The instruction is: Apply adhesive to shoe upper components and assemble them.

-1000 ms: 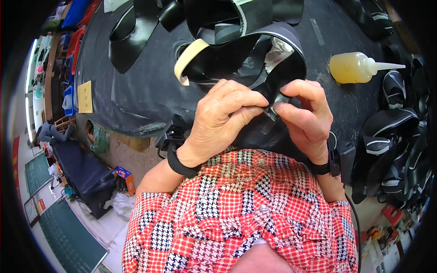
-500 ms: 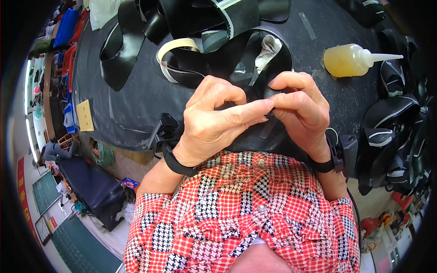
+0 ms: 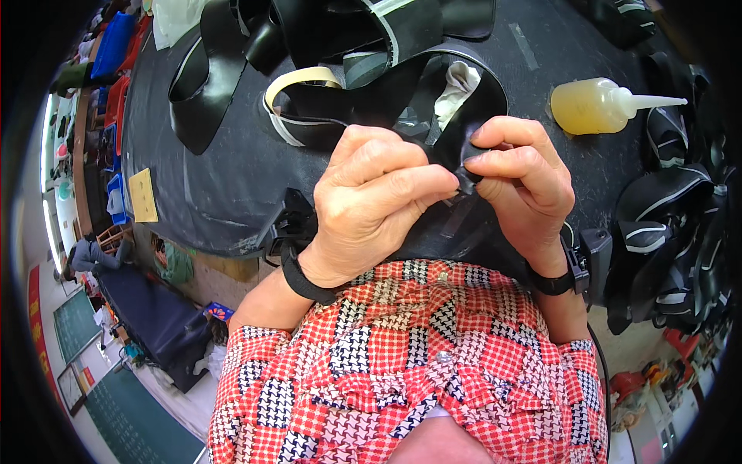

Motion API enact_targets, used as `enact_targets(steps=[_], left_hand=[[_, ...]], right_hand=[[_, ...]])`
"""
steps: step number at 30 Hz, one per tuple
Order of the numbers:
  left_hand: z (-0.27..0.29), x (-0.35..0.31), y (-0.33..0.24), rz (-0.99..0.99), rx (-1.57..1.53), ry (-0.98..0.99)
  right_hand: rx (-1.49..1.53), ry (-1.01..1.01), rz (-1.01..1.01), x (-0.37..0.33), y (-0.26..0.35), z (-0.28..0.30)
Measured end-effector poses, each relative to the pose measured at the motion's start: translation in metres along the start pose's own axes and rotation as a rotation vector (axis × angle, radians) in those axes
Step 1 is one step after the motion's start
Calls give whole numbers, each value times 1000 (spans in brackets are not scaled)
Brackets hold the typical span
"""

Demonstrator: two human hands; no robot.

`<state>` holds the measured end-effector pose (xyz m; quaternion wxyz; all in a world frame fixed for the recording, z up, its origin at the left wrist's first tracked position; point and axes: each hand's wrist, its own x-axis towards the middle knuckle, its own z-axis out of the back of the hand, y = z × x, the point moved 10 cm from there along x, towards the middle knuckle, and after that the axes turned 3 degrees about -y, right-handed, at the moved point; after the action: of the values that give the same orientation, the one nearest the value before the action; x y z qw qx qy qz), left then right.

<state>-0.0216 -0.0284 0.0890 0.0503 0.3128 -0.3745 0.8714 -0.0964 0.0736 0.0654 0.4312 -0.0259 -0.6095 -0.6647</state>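
Observation:
Both hands work at the end of a glossy black strip point(image 3: 492, 97), which bends up and away from me over the table. My right hand point(image 3: 533, 174) pinches its end between thumb and fingers. Beside it, my left hand point(image 3: 371, 185) is closed, thumb against forefinger, at the same end. A small shiny bit shows between the two sets of fingertips; whether it is film or the strip's own edge is unclear. Just beyond the hands lie a crumpled white scrap point(image 3: 457, 91) and a cream-coloured band point(image 3: 309, 75) curled into a loop.
A squeeze bottle of yellow liquid point(image 3: 591, 106) lies to the right, its spout pointing right. More black strips point(image 3: 209, 93) with pale edging cover the far side of the black table point(image 3: 185, 185). Black pieces with white trim point(image 3: 665, 224) pile up at the right. A tan card point(image 3: 143, 196) lies at the left edge.
My fingertips have drawn slightly apart, the right hand shifting right. The shiny bit now shows between them, and the black strip's bend has moved a little to the right.

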Motion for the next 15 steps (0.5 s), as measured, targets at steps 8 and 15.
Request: enact_targets(steps=[8,15], left_hand=[[-13,2,13,97,-37,82],[-25,3,32,195,-276,207]], right_hand=[[38,15,-28,3,-9,-1],[15,17,-58,6,-21,0]])
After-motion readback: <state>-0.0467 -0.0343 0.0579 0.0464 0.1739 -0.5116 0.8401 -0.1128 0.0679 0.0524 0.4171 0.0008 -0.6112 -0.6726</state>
